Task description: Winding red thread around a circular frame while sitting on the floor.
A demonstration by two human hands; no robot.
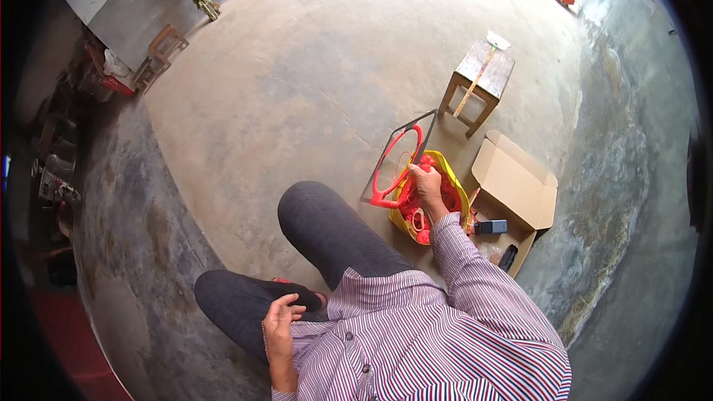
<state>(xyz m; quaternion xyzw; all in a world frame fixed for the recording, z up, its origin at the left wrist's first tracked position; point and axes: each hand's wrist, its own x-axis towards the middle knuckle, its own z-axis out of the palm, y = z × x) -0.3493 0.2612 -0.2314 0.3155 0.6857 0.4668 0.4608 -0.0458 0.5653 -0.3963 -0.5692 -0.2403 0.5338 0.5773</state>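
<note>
My right hand (426, 187) is closed on the near corner of a dark rectangular frame (405, 125) with a red oval loop (380, 197) inside it. The frame is held tilted, up and to the left of a yellow-rimmed container (462, 197). Red things, too jumbled to name, fill that container, and my right wrist passes over it. My left hand (279, 328) hangs beside my left thigh, fingers loosely bent and apart, with nothing visible in it.
An open cardboard box (520, 182) lies to the right, with a dark blue-grey block (491, 227) and a black object (508, 258) in it. Beyond stands a wooden stool (486, 67) with a yellowish stick (475, 82) leaning on it. A wooden chair (167, 44) is far left.
</note>
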